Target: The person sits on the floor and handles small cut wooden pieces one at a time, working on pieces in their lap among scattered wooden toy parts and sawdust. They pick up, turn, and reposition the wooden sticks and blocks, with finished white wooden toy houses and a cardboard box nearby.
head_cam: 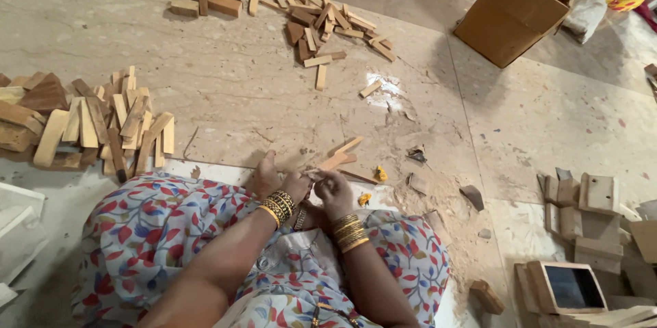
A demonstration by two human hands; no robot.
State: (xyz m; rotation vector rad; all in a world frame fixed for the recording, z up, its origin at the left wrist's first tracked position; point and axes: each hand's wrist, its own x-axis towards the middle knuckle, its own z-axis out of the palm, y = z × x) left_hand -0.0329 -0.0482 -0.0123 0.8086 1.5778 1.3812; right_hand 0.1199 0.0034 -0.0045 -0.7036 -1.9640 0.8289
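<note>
Beyond the flowered lap (pixel 171 232), on the stone floor (pixel 534 123), a mound of sawdust (pixel 438 198) is taken as landmark: a cardboard box (pixel 517 10) is seen far beyond it, heaps of wooden slats (pixel 102 129) well to its left. Just left of the sawdust a small notched wooden piece (pixel 340 156) is held, its long axis slanted up and away from the fingers. The right hand (pixel 333 190) is closed on its near end; the left hand (pixel 291 184) is curled just beside, its grip not discernible

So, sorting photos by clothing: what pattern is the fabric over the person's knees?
A floral print: red, blue and orange leaves on white, clearest in the head view.
</note>
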